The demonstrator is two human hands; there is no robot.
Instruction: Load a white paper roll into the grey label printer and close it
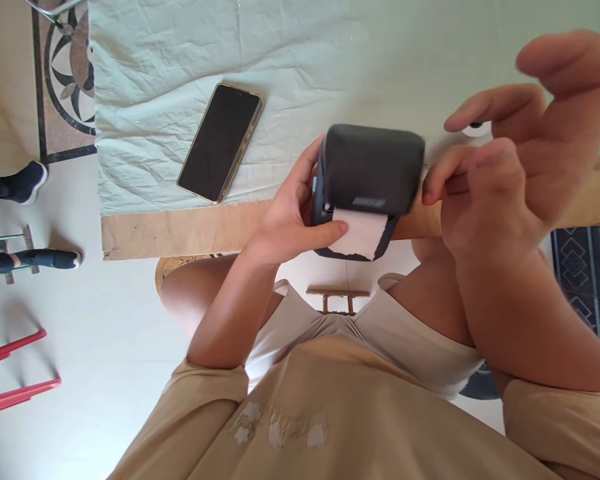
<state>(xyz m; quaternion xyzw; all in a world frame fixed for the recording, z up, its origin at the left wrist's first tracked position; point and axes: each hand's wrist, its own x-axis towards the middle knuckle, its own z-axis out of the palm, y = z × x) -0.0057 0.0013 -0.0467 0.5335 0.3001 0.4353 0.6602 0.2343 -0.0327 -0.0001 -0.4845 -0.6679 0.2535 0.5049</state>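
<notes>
The little printer is dark grey, and the paper coming out of it is white. The phone has a black screen and a gold edge. The cloth on the table is pale green. The table edge is light brown wood. The shirt is tan with small white flowers. The floor tile has a black and brown swirl pattern. The chair legs are red.

The person wears a beige short-sleeved shirt with faded floral print and pale shorts
</notes>
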